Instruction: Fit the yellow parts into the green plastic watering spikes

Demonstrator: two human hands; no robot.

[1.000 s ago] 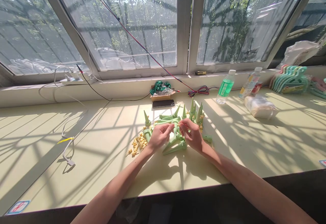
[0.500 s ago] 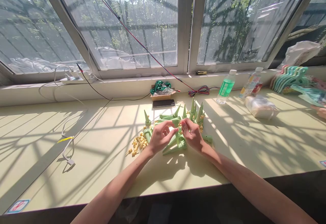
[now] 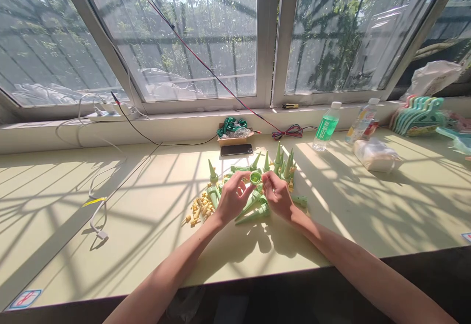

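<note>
One green cone (image 3: 255, 178) was gripped by the left hand (image 3: 232, 195); the right hand (image 3: 278, 192) pinched beside it, hold unclear. White lettering (image 3: 324, 127) on the bottle (image 3: 327, 128) was illegible.

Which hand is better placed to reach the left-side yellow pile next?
Left, probably: those yellow pieces lie beside the left hand, while the right hand is farther off, on the other side of the green spike.

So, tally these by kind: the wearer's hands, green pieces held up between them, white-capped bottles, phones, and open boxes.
Hands (left hand, right hand): 2
Held green piece: 1
White-capped bottles: 2
Phone: 1
Open box: 1
Total: 7
</note>
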